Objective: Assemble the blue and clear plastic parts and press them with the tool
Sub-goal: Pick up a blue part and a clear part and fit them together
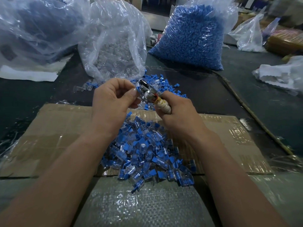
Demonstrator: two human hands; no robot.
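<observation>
One small part point(137, 88), probably light, stiff and slippery, is sitting pinched by its edges in the left hand point(113, 99) at the head of the tool point(148, 94), above the surface point(213, 95), while the right hand point(177, 115) is gripping the wrapped handle.

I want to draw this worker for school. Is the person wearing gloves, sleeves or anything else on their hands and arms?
No gloves: the left hand and right hand are bare, with no rings showing. The left forearm and right forearm are bare too, with no sleeves, watch or bracelet in view.
</observation>
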